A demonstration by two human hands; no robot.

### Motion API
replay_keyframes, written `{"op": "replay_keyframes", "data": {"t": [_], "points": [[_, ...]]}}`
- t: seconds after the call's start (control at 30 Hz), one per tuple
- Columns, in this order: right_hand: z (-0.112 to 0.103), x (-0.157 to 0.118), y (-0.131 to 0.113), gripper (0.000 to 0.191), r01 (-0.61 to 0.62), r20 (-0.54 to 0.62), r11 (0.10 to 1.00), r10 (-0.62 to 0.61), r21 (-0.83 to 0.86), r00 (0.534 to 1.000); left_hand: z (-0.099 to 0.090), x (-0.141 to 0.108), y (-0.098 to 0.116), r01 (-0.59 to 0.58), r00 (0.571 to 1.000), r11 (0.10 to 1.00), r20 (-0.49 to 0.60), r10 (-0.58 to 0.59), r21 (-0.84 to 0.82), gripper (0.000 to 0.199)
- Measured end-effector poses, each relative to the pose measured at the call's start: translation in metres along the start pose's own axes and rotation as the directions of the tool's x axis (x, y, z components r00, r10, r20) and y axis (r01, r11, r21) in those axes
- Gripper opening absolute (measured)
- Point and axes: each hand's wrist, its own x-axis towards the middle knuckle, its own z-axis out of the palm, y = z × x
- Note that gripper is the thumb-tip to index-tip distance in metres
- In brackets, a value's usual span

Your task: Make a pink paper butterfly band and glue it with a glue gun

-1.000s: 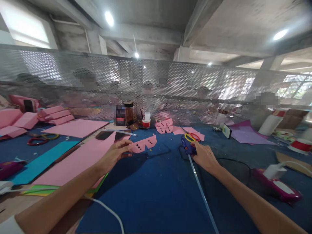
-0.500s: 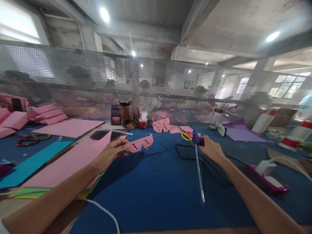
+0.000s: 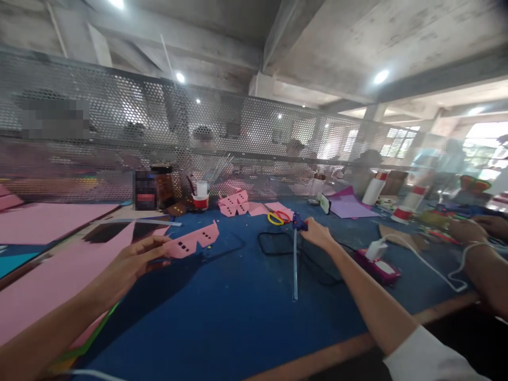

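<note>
Between the thumb and fingers of my left hand (image 3: pixel 145 256) is a pink paper cutout (image 3: pixel 192 241) with small black squares and a notch in its lower edge. It is held above the blue tabletop (image 3: pixel 222 323). My right hand (image 3: pixel 317 233) is closed around a blue glue gun (image 3: pixel 298 222); a long clear glue stick (image 3: pixel 295 270) sticks out of it toward me. Yellow-and-red-handled scissors (image 3: pixel 278 217) lie just beyond the gun. Another pink cutout with black squares (image 3: pixel 234 202) stands farther back, beside pink paper scraps (image 3: pixel 257 209).
Pink sheets (image 3: pixel 71 275) cover the left side. A paper cup (image 3: pixel 200 201) and a brown jar (image 3: pixel 164 185) stand by the perforated screen (image 3: pixel 254 127). At right are a purple power strip (image 3: pixel 377 267) with a white cable, purple paper (image 3: pixel 351 203), and another person's hands (image 3: pixel 472 230).
The view has swung to the right, so the scene shifts left and another person's hands and arm appear at the right. Both my hands keep their holds.
</note>
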Motion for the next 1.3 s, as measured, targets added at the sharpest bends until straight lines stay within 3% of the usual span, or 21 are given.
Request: {"op": "replay_keyframes", "data": {"t": [0.17, 0.37, 0.63, 0.83, 0.93, 1.07, 1.2, 1.27, 1.3], "points": [[0.003, 0.005, 0.007, 0.051, -0.038, 0.026, 0.999, 0.038, 0.002, 0.999, -0.001, 0.001, -0.002, -0.004, 1.000, 1.000, 0.011, 0.004, 0.006, 0.041], [0.007, 0.009, 0.012, 0.050, -0.078, 0.064, 0.997, 0.079, -0.012, 0.995, 0.003, 0.008, -0.009, -0.006, 0.995, 1.000, -0.096, 0.006, 0.001, 0.049], [0.008, 0.012, 0.014, 0.048, -0.121, 0.045, 0.992, 0.122, -0.038, 0.991, 0.005, 0.001, -0.002, -0.030, 0.999, 0.999, -0.024, 0.030, -0.023, 0.043], [0.010, 0.011, 0.013, 0.048, -0.107, 0.044, 0.993, 0.109, -0.049, 0.993, 0.015, -0.004, 0.005, -0.017, 0.995, 0.999, -0.101, 0.014, -0.033, 0.044], [0.006, 0.006, 0.012, 0.048, -0.083, 0.025, 0.995, 0.085, -0.054, 0.996, 0.018, -0.011, 0.013, -0.043, 0.999, 0.996, -0.025, 0.042, -0.072, 0.039], [-0.011, -0.005, 0.003, 0.054, -0.006, -0.077, 0.999, 0.002, -0.046, 0.997, 0.020, -0.016, 0.019, -0.031, 0.999, 0.997, 0.010, 0.032, -0.072, 0.035], [-0.030, -0.017, -0.038, 0.038, 0.198, -0.134, 0.978, -0.189, 0.058, 0.973, 0.021, -0.017, 0.018, -0.046, 0.997, 0.995, 0.060, 0.052, -0.089, 0.031], [-0.038, -0.030, -0.072, 0.032, 0.357, -0.135, 0.921, -0.338, 0.154, 0.931, 0.021, -0.017, 0.017, -0.053, 0.992, 0.995, 0.109, 0.062, -0.080, 0.028], [-0.041, -0.038, -0.090, 0.030, 0.488, -0.165, 0.820, -0.459, 0.298, 0.873, 0.021, -0.018, 0.017, -0.058, 0.990, 0.996, 0.127, 0.066, -0.067, 0.027]]}}
